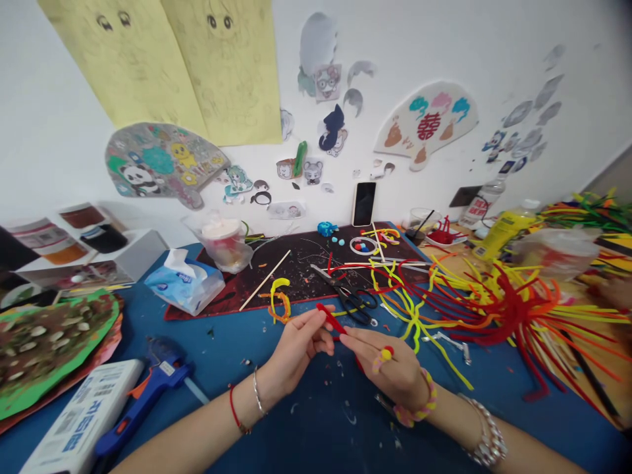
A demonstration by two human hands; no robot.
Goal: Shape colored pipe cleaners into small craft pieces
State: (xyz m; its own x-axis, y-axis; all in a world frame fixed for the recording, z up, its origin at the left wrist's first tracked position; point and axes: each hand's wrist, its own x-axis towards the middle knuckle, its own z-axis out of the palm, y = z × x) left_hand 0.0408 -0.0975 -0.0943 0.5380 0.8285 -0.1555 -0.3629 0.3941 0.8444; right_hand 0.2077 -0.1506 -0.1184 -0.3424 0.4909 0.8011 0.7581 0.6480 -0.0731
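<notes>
Between my two hands a red pipe cleaner stretches over the blue tabletop. The fingertips of my left hand are closed on its upper end. My right hand pinches it lower down, and a bit of red also shows beneath that palm. On a right-hand finger sits a pipe-cleaner ring with a yellow and red top. A twisted pink and yellow band circles the right wrist. Black-handled scissors lie just beyond the hands, with yellow pipe cleaners to their right.
A blue hot glue gun and a white box lie at left, near a tissue pack. A dark mat holds sticks and small beads. Red, orange and yellow pipe cleaners pile up at right. A phone leans against the wall.
</notes>
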